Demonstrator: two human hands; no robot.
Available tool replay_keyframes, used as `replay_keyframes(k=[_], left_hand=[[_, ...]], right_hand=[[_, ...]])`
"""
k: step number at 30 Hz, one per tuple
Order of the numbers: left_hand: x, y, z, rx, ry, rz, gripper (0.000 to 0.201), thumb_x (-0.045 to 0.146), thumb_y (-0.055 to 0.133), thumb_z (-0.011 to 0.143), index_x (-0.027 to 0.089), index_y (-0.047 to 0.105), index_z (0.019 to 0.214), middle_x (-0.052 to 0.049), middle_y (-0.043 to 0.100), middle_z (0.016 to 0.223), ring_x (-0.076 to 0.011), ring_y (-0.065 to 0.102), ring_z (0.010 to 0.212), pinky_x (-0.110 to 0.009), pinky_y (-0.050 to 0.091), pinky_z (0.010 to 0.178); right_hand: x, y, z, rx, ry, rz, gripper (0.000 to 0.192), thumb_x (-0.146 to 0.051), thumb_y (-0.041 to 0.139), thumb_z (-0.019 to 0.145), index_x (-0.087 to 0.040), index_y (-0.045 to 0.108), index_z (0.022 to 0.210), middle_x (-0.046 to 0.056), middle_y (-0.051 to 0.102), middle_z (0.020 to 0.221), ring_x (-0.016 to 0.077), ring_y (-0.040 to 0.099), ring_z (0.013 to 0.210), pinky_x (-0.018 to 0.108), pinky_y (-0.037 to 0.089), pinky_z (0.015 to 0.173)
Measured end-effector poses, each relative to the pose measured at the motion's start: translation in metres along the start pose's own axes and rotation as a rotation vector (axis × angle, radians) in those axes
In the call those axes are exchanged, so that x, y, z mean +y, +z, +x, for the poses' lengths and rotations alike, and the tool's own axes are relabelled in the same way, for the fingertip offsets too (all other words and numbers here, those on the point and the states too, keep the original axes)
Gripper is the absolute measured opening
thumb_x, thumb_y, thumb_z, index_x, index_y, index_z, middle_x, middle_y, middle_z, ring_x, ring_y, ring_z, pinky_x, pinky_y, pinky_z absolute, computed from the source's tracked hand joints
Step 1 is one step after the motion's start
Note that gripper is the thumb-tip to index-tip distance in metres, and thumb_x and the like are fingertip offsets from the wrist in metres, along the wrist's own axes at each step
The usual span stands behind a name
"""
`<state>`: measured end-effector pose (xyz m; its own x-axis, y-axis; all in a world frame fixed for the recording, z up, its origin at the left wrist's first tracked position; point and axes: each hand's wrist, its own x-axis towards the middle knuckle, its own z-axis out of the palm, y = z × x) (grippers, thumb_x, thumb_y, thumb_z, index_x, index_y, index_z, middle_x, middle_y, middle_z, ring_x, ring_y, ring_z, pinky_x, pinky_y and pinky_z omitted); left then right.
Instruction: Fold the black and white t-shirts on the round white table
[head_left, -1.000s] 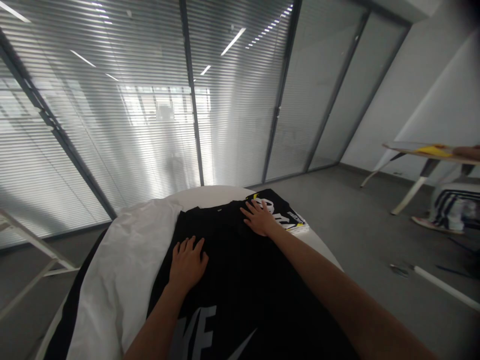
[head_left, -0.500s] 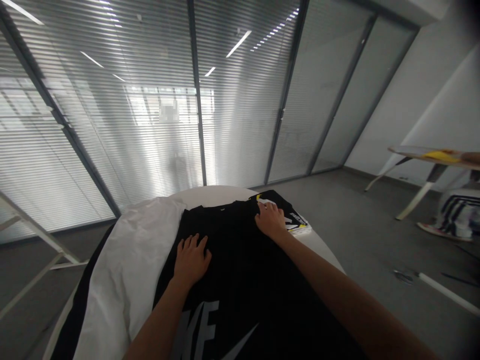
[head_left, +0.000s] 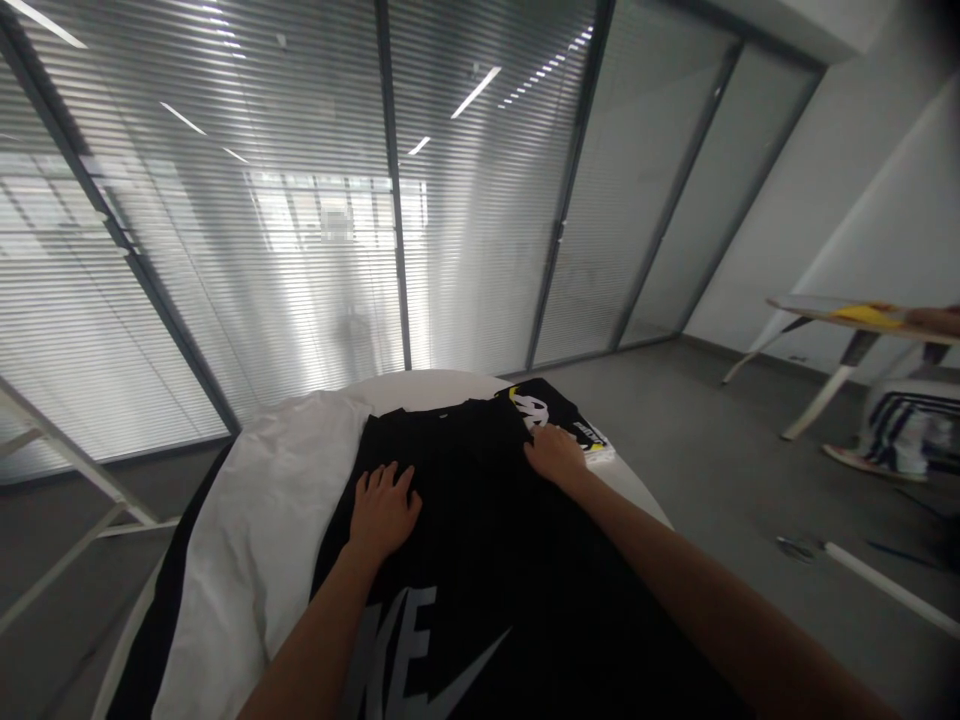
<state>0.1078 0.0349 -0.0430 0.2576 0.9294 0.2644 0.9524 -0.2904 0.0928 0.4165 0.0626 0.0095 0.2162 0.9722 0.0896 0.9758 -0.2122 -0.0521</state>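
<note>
A black T-shirt (head_left: pixel 480 530) with grey lettering lies spread over a round white table (head_left: pixel 435 388). My left hand (head_left: pixel 384 508) rests flat on the shirt's left side, fingers apart. My right hand (head_left: pixel 556 455) presses flat on the shirt's right edge, close to a folded black garment with white and yellow print (head_left: pixel 551 410) at the table's far right. Neither hand holds anything.
A white garment (head_left: pixel 255 520) lies to the left of the black shirt, with another black piece (head_left: pixel 154 620) hanging under it. Glass walls with blinds stand behind. At the right are another table (head_left: pixel 847 325), a person's striped legs (head_left: pixel 907 430), and a white rod (head_left: pixel 892 590) on the floor.
My right hand has slid from the shirt's far right corner back toward me along its right edge. My left hand has stayed in place.
</note>
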Motion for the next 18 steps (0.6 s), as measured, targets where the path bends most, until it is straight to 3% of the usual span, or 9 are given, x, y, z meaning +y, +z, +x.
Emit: replay_keyframes(k=[7, 12, 18], left_hand=[[-0.001, 0.002, 0.000, -0.001, 0.001, -0.021, 0.049, 0.035, 0.044, 0.090, 0.024, 0.056, 0.136, -0.013, 0.053, 0.142, -0.0329, 0.044, 0.131, -0.052, 0.023, 0.111], [-0.002, 0.003, 0.000, 0.011, 0.006, -0.016, 0.049, 0.035, 0.043, 0.090, 0.023, 0.057, 0.136, -0.013, 0.053, 0.141, -0.0327, 0.045, 0.130, -0.052, 0.024, 0.111], [-0.001, 0.002, 0.000, 0.009, 0.003, -0.023, 0.049, 0.036, 0.044, 0.090, 0.024, 0.057, 0.136, -0.014, 0.053, 0.141, -0.0330, 0.045, 0.130, -0.052, 0.025, 0.110]], right_hand=[[0.002, 0.007, 0.009, -0.044, 0.051, 0.180, 0.033, -0.025, 0.051, 0.082, -0.013, 0.066, 0.110, 0.019, 0.065, 0.114, 0.0314, 0.061, 0.108, 0.039, 0.044, 0.087], [0.004, 0.012, 0.021, -0.077, 0.052, 0.318, 0.033, -0.023, 0.054, 0.080, -0.013, 0.069, 0.108, 0.015, 0.070, 0.106, 0.0267, 0.064, 0.103, 0.031, 0.044, 0.084], [-0.001, 0.012, 0.035, -0.130, 0.046, 0.430, 0.019, -0.021, 0.060, 0.076, -0.012, 0.072, 0.088, 0.010, 0.071, 0.090, 0.0216, 0.065, 0.089, 0.025, 0.042, 0.072]])
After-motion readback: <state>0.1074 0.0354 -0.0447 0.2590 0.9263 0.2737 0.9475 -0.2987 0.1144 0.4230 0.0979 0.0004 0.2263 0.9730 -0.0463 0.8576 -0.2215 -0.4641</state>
